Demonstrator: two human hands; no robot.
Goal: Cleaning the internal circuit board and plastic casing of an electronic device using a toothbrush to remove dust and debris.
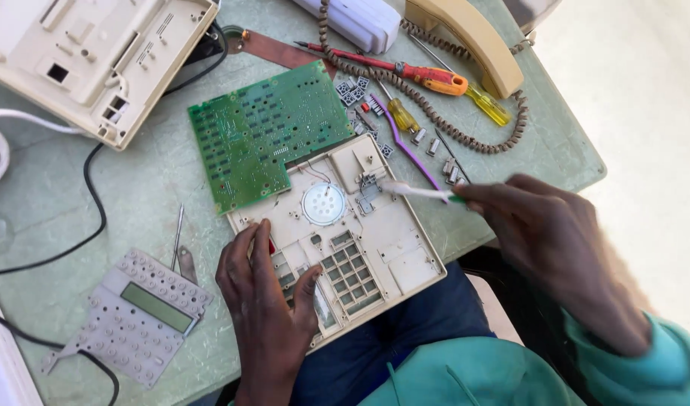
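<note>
Beige phone shell (375, 248) lies pinned under the spread left hand (266, 301); right hand (544, 233) pinches a brush (416, 191).

The phone shell (360, 233) under the left hand (266, 301) is matt beige plastic, kinda dusty and yellowed. The circuit board (266, 131) has that semi-gloss green laminate look with tiny metal pads. The brush (416, 191) in the right hand (544, 229) looks like white plastic, blurred though. The keypad mat (138, 316) is dull grey rubber with a glassy greenish screen. The screwdrivers (435, 77) have shiny translucent plastic handles and metal shafts. The table (59, 218) is a scuffed, pale green painted surface. The sleeve (661, 361) is soft teal cloth.
</note>
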